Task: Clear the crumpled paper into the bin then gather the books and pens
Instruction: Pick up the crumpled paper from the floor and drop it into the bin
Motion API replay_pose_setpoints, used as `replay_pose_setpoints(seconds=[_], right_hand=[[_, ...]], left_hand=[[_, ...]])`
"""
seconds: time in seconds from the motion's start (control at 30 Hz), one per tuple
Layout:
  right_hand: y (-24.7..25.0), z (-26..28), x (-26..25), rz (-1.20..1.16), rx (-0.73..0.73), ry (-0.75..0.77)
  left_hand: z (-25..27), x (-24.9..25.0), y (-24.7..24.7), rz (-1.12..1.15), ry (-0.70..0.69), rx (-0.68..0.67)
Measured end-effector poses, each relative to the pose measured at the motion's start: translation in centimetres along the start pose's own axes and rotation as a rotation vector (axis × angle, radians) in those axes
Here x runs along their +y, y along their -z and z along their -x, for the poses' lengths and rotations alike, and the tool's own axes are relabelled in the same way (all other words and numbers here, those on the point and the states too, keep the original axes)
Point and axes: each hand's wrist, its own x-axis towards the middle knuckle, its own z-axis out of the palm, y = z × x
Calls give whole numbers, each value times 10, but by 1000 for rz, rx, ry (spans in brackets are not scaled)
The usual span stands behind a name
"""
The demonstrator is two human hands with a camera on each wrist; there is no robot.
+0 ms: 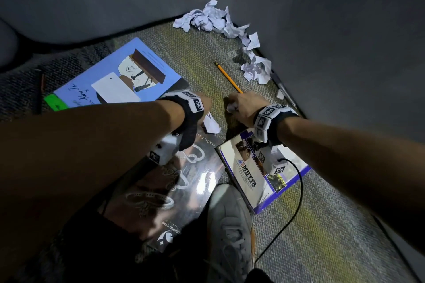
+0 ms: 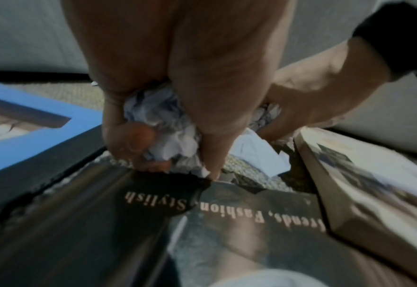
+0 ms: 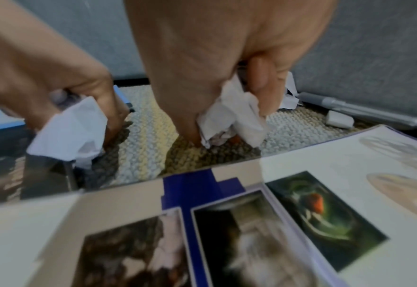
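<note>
My left hand [image 1: 203, 104] grips a wad of crumpled paper [image 2: 163, 124] just above the carpet, at the top edge of a dark glossy book [image 1: 184, 181]. My right hand [image 1: 239, 108] holds another crumpled paper [image 3: 229, 118] beside it, over the carpet beyond the white and purple book [image 1: 259, 172]. A blue book [image 1: 119, 76] lies to the left. A yellow pencil [image 1: 227, 77] lies ahead of my right hand. More crumpled papers [image 1: 211, 18] are strung along the wall, with one clump [image 1: 256, 69] near a grey pen [image 1: 284, 91].
Grey partition walls [image 1: 345, 30] close the corner at the back and right. A dark pen [image 1: 41, 89] lies at the far left of the carpet. My grey shoe [image 1: 230, 227] stands between the two near books. A black cable [image 1: 296, 190] trails from my right wrist.
</note>
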Motion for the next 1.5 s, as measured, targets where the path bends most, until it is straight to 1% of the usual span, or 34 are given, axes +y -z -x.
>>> replay_pose_setpoints(seconds=[0.07, 0.1, 0.17, 0.2, 0.27, 0.3, 0.37, 0.4, 0.47, 0.57, 0.63, 0.7, 0.77, 0.87, 0.97, 1.07, 1.13, 1.2, 1.3, 1.4, 1.43, 1.5], right_hand=[[-1, -1, 4, -43, 16, -8], [-2, 0, 6, -83, 38, -24], [-2, 2, 12, -177, 98, -76], [-2, 3, 15, -231, 124, -102], [1, 3, 19, -356, 132, -150], [3, 3, 19, -411, 119, -166], [7, 4, 17, -534, 101, -201], [9, 5, 15, -620, 93, -221], [12, 9, 9, -776, 83, -227], [22, 15, -6, -975, 55, -201], [33, 18, -21, -1085, 49, -194], [46, 21, -37, -1164, 65, -166], [58, 25, -53, -1221, 101, -110], [73, 30, -75, -1322, 71, -55], [90, 32, -106, -1442, -24, 45], [118, 31, -153, -1431, -60, 147], [143, 35, -191, -1415, -114, 207], [169, 41, -236, -1376, -210, 336], [204, 55, -316, -1323, -299, 480], [224, 71, -395, -1209, -283, 608], [226, 76, -421, -1158, -282, 621], [226, 76, -470, -1133, -290, 601]], left_hand=[[0, -4, 0, 116, 17, 13], [0, -8, 1, 225, 44, 22], [3, -21, 3, 459, 62, 86], [5, -29, 3, 589, 51, 122], [9, -45, 0, 882, -12, 90], [9, -53, -2, 1006, -21, 34], [15, -63, 1, 1176, 14, -47], [18, -67, 2, 1219, 17, -75], [24, -73, 5, 1224, 50, -88], [36, -79, 5, 1153, 47, -88], [47, -80, 7, 1147, 39, -101], [58, -78, 13, 1203, 24, -100], [74, -79, 19, 1224, 34, -70], [106, -89, 22, 1301, 3, -23], [146, -117, 17, 1400, -3, 93], [191, -157, 7, 1578, -51, 227], [227, -185, -3, 1609, -31, 352], [269, -210, -11, 1634, -14, 457], [333, -243, -27, 1711, 38, 594], [388, -256, -42, 1780, 101, 740], [407, -259, -45, 1784, 126, 794], [445, -269, -47, 1724, 193, 946]])
